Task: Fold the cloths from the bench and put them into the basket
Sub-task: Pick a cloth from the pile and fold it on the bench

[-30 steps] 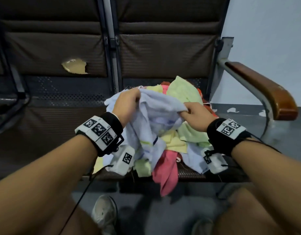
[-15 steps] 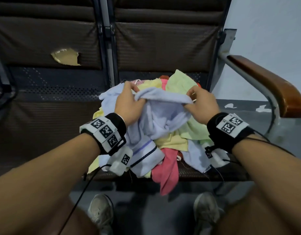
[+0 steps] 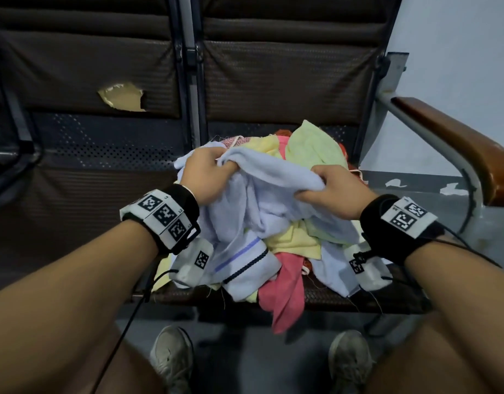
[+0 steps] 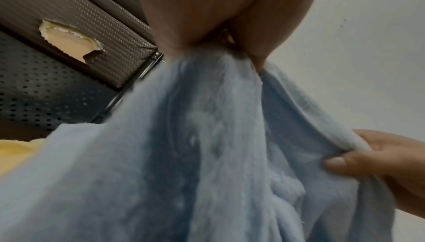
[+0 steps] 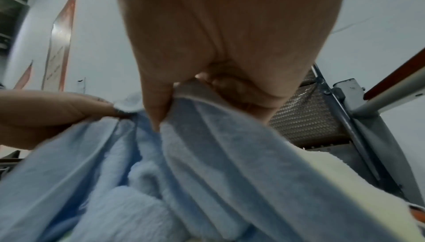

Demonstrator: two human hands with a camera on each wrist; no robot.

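A light blue towel (image 3: 273, 189) hangs bunched above a pile of cloths (image 3: 296, 245) on the bench seat (image 3: 359, 297). My left hand (image 3: 208, 169) grips its upper left edge; my right hand (image 3: 327, 186) pinches the edge further right. The towel's top edge runs slack between them. In the left wrist view the blue towel (image 4: 207, 137) falls from my left hand (image 4: 220, 28), with the right hand's fingers (image 4: 368, 155) at the side. The right wrist view shows my right hand (image 5: 174, 100) pinching the towel (image 5: 207, 155). No basket is in view.
The pile holds yellow, green (image 3: 310, 146), pink (image 3: 285, 285) and white striped (image 3: 245, 265) cloths. A wooden armrest (image 3: 458, 149) stands at the right. The left seat's backrest has a torn patch (image 3: 123, 96). My shoes (image 3: 171, 359) are on the floor below.
Both hands have shifted their hold along the blue towel's edge and drawn a little further apart, and the towel has lifted slightly from the pile.
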